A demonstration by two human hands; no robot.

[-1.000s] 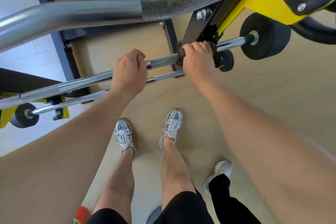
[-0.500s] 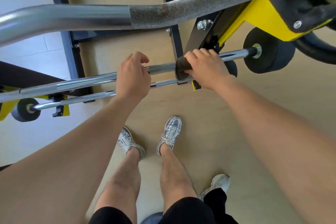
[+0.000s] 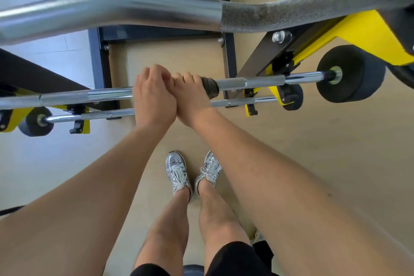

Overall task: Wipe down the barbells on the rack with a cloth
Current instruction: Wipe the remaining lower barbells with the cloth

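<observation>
Right grip is holding the cloth (image 3: pixel 210 88) on the middle barbell (image 3: pixel 257 83), hands touching.
Right hand (image 3: pixel 192 99) is clamping the dark cloth round the bar; left hand (image 3: pixel 153 97) is curling round bare steel just beside it. The bar is running left-right, with the rack (image 3: pixel 367 29) to the right. Fingers are hiding most of the cloth; the bar's left end is cut off.

Single head-worn wide-angle view, steeply downward, close above barbell (image 3: pixel 264 83) and floor (image 3: pixel 336 163).
</observation>
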